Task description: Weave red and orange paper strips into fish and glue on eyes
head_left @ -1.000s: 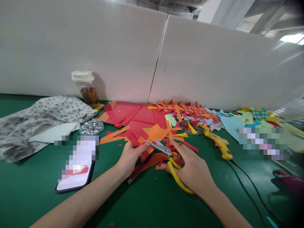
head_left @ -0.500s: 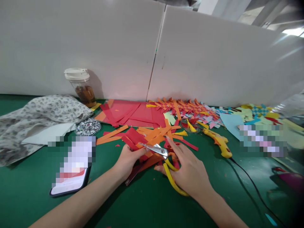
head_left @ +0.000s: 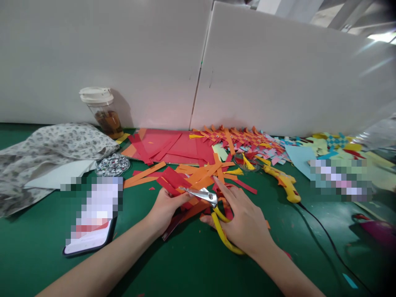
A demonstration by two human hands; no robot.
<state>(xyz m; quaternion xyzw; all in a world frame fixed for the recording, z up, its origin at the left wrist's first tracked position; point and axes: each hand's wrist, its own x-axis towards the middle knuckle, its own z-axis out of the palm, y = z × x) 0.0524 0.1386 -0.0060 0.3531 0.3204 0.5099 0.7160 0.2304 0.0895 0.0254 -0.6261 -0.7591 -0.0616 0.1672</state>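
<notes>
My left hand [head_left: 165,210] is closed on red and orange paper strips [head_left: 173,180], thumb on top. In my right hand [head_left: 244,218] is a pair of scissors [head_left: 213,200] with yellow handles, its blades pointing left across the strips near my left thumb. The blades look nearly closed. Woven and loose orange strips [head_left: 206,177] spread just beyond both hands, and some hang below the blades. My right index finger reaches forward beside the pile. The lower side of the held paper is hidden by my fingers.
Red paper sheets [head_left: 185,148] and a woven red-orange piece [head_left: 235,138] lie at the back. A yellow glue gun [head_left: 286,183] with a black cord is at right. Leftward are a phone [head_left: 93,222], a patterned cloth [head_left: 62,144], a bead-like disc [head_left: 113,165] and a lidded cup [head_left: 107,115].
The view has shifted slightly, so the objects sit a little further left. Both hands, the scissors and the strips keep almost the same pose.
</notes>
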